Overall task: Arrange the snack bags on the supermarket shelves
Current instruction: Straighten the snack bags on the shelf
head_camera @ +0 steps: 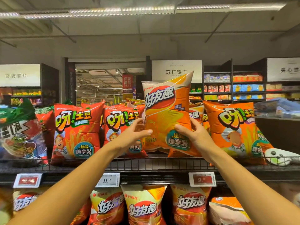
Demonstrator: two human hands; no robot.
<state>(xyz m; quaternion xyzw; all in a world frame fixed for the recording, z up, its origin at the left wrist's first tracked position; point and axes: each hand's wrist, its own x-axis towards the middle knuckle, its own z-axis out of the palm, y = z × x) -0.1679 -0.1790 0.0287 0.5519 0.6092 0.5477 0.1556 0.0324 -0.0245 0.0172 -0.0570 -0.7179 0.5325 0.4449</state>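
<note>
Green snack bag (16, 127) at far left is cut off by the frame edge. Left price tag (28, 180) is blurred, unreadable. Orange bag (197, 114) sits mostly hidden behind the held chip bag (168, 117).

We have both bare forearms reaching up and forward from the lower corners, converging toward the middle. Our left hand (134, 133) grips the bag (168, 114) at its left edge, thumb in front (fingers curled behind). Our right hand (193, 135) grips the right side, thumb pressed on the front, fingers wrapped round the back edge.
</note>
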